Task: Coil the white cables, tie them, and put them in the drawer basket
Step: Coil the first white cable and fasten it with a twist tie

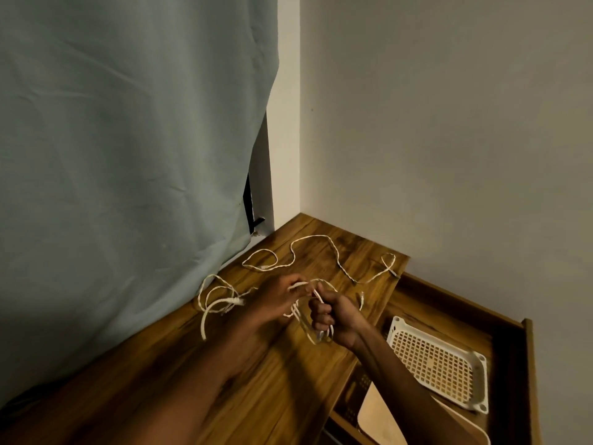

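**Three white cables, one being wound between two hands**

Three cables are showing on the wooden desk (244, 374), and I am reading them from the curtain (128, 155) side across. One loose cable (218, 300) is lying in slack loops against the curtain's hem, apparently waiting its turn. Next to it, the left hand (276, 300) is pinching a strand of the cable being coiled (303, 316) between its fingertips, likely feeding it toward the bundle. The right hand (333, 317) is clenching round the gathered loops, which are hanging below the fist, so the coil is keeping its shape. Behind both hands, a long cable (333, 252) is trailing across the desk toward the right edge, untouched. Farther right and lower, the drawer (500, 319) is standing open with the white basket (439, 364) sitting inside, empty of cables and probably ready to receive each tied coil.
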